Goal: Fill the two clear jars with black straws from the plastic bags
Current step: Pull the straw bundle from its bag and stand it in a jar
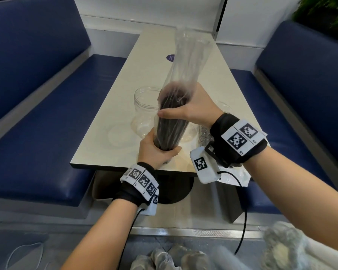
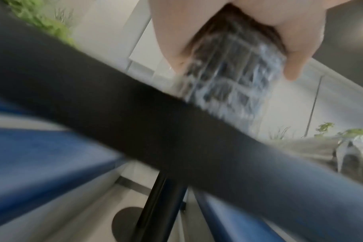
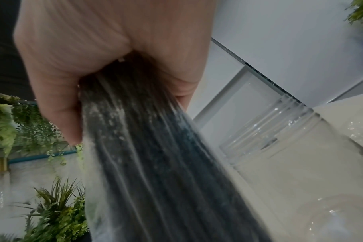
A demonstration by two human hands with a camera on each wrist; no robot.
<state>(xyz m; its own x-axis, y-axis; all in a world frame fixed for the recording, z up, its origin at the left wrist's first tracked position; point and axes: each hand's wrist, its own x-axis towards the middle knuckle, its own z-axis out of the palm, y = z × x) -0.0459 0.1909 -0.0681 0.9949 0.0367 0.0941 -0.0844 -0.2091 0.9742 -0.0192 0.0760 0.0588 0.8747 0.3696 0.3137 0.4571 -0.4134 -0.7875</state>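
Your left hand point(image 1: 156, 151) grips the bottom end of the plastic bag point(image 1: 180, 90) of black straws point(image 1: 170, 123), its fingers point(image 2: 296, 65) wrapped round the bundle just above the near edge of the tabletop point(image 1: 109, 117). The bag stands nearly upright, its empty top rising well above the straws. Behind it a clear jar point(image 1: 144, 106) lies on its side on the tabletop. Your right hand point(image 1: 195, 110) clamps the bag higher up, around the straws' upper ends, thumb across the front and fingers curled behind.
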